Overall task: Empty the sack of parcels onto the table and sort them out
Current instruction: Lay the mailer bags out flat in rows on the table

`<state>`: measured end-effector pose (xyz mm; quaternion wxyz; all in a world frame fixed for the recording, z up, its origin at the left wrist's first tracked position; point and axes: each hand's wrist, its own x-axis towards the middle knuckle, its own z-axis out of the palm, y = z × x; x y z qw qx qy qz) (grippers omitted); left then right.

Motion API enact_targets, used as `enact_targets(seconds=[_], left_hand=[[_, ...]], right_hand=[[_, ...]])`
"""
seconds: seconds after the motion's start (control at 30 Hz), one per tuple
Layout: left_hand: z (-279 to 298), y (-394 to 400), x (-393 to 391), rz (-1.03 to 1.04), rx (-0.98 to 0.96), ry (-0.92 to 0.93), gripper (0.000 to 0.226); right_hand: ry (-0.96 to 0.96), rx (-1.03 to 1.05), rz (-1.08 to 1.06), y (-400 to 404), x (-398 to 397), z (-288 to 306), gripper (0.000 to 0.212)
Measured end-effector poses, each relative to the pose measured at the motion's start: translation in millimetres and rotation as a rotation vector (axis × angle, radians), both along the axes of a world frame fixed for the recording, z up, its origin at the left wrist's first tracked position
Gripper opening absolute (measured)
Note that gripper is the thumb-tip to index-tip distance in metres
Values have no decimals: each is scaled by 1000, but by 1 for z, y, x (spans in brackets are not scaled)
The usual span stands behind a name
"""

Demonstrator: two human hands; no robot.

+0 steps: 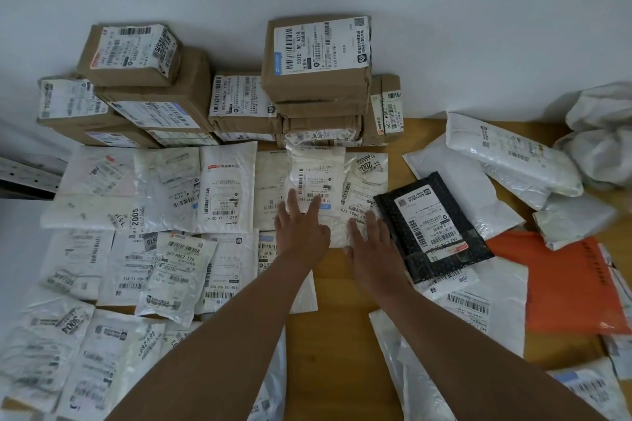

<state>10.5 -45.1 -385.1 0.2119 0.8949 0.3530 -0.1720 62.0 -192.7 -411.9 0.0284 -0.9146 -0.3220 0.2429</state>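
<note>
- Head view: left hand (pixel 301 227) and right hand (pixel 371 243) lie flat, fingers straight, on a white parcel (pixel 316 181) mid-table.
- Black parcel (pixel 432 225) lies just beside the right hand.
- Boxes (pixel 316 60) stand behind by the wall.
- Bare table (pixel 345 335) shows between the forearms.

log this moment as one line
left hand: flat on white mailer | right hand: flat beside black mailer | boxes: stacked behind

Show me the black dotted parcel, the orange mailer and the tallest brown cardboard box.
Black dotted plastic parcel (pixel 432 225): head view, on its white label.
Flat orange plastic mailer (pixel 567 287): head view, on its bare middle.
Top brown cardboard box (pixel 318 44): head view, on its shipping label.
</note>
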Motion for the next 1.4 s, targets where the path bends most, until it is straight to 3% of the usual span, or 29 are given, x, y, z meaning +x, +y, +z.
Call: enact_targets(seconds=[0.13,0.27,0.4,0.5,0.63,0.77,0.9,1.07,1.17,1.3,1.4], left_hand=[[-1,3,1,-135,85,-99,63],[-4,3,7,-253,47,-53,60],[-1,-5,6,-224,29,-123,62],[2,-11,0,-158,40,-230,58],[1,-26,-9,-98,-38,-280,44],[0,-51,-17,-7,-143,-240,34],[-2,-68,-35,37,-169,-191,21],[5,-75,-53,147,-229,-202,19],[8,-74,-58,313,-278,-236,25],[16,-75,-56,613,-491,-348,43],[24,-77,-56,653,-584,-381,41]], right_hand=[[-8,19,16,1,-1,1,59],[-7,-12,31,0,0,1,59],[-144,72,66,1,0,7,63],[-261,151,-99,-7,17,21,67],[-259,-5,-450,-36,56,33,106],[-207,-143,-439,-58,75,31,129],[-163,-138,-427,-61,88,31,133],[-259,9,-424,-56,93,45,116],[-120,168,-489,-53,98,68,108],[244,435,-652,-40,52,82,102],[392,438,-665,-31,1,63,93]])
